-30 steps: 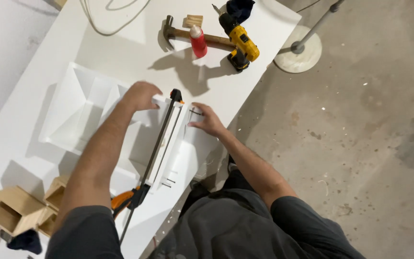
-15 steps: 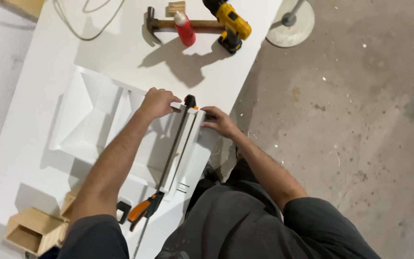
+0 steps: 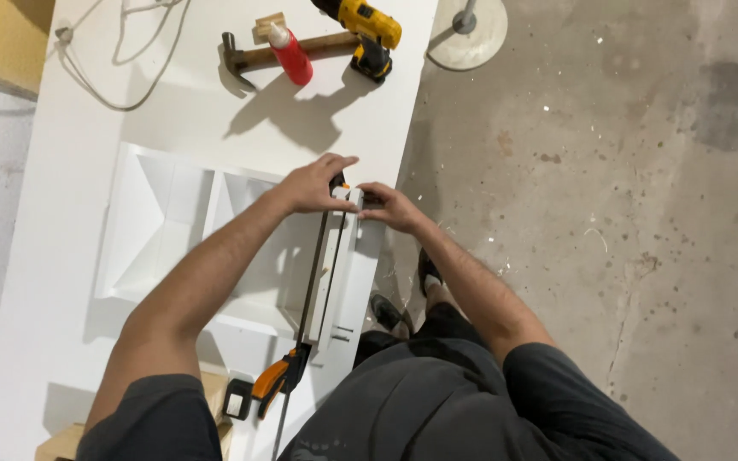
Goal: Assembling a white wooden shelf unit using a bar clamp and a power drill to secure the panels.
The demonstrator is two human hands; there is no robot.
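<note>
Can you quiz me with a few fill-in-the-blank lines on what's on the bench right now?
1. Both hands, left hand and right hand, meet at the far end of the bar ____.
2. The white box is split into ____ compartments.
3. The glue bottle lies across the handle of the ____.
4. The cordless drill is ____ and black.

Missing words: clamp; two; hammer; yellow

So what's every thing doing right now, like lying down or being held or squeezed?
Left hand: resting on the far end of the bar clamp.
Right hand: fingers pinching the white panel's far end.
Bar clamp: lying along the panel, orange handle toward the person.
White panel: standing on edge against the white box.
White box: open side up.
Red bottle: capped, lying down.
Hammer: lying flat.
Yellow drill: lying on its side.
</note>
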